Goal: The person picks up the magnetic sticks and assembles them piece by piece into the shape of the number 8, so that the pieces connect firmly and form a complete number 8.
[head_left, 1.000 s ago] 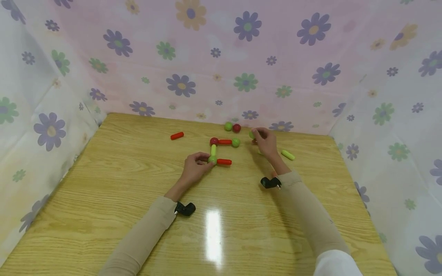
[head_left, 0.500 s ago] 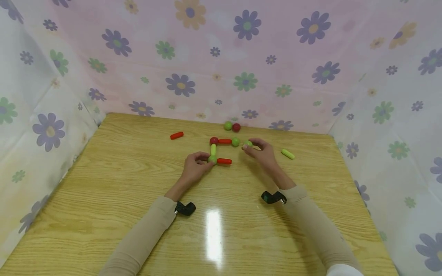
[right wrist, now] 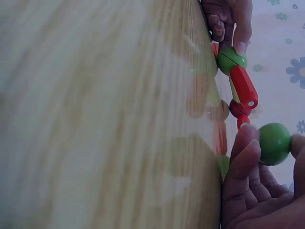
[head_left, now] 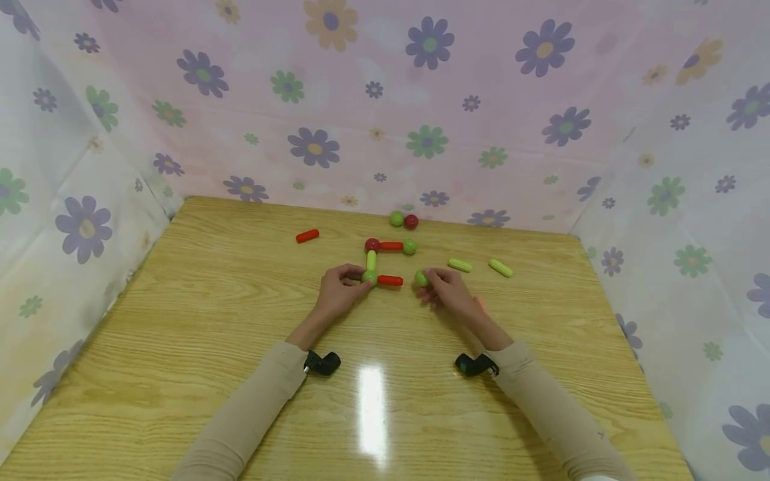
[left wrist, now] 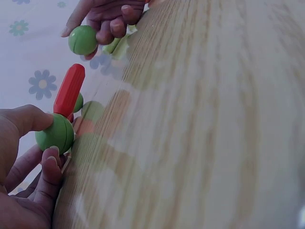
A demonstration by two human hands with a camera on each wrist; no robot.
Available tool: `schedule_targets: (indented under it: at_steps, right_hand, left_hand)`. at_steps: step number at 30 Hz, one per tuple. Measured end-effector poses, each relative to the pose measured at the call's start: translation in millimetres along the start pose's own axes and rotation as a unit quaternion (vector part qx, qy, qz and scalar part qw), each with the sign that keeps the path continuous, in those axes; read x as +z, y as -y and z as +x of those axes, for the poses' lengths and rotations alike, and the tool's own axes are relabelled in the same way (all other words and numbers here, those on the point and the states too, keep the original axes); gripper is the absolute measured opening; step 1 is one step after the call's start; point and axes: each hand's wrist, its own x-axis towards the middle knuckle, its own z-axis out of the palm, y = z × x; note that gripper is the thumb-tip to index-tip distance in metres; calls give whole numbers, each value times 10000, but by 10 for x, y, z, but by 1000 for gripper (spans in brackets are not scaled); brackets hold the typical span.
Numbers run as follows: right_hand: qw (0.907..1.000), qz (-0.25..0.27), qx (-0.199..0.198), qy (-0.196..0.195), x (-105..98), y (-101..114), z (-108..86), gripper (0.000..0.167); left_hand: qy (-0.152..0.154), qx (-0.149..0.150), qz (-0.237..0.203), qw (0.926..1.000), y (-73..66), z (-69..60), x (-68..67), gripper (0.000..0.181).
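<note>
My left hand [head_left: 339, 294] pinches a green ball [left wrist: 55, 134] at the near corner of a joined ball-and-rod piece. From that ball a red rod [head_left: 390, 280] points right, its far end free. A yellow-green rod [head_left: 371, 261] runs back to a dark red ball [head_left: 372, 246], and another red rod [head_left: 391, 246] leads on to a green ball [head_left: 410, 246]. Between thumb and fingers, my right hand [head_left: 450, 294] holds a loose green ball [right wrist: 275, 144]. A small gap separates this ball from the free end of the near red rod.
Two yellow-green rods [head_left: 460, 265] lie to the right. An orange-red rod [head_left: 481, 304] is partly hidden by the right wrist. At the table's back are a green ball [head_left: 396, 218] and a dark red ball [head_left: 411, 221]; a red rod [head_left: 307, 235] lies left.
My right hand has come left and nearer with the green ball, towards the near red rod's end. It uncovers a yellow-green rod. My left hand stays in place.
</note>
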Motion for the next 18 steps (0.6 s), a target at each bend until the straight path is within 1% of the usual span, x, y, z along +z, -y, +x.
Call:
schedule_targets:
  at_steps: [3, 7, 14, 18]
  right_hand:
    - [9998, -155, -41, 150, 13, -7, -13, 43]
    - [9986, -416, -109, 311, 24, -18, -25, 41]
    - [9978, -554, -181, 326, 36, -44, -35, 43]
    - [9974, -604, -239, 312, 41, -41, -40, 42]
  left_hand:
    - [7, 18, -37, 10000, -10, -7, -4, 30]
    - [17, 21, -94, 10000, -14, -18, -9, 30]
    - [81, 21, -158, 9998, -1, -16, -8, 33]
    - [45, 35, -142, 9999, 2, -5, -5, 33]
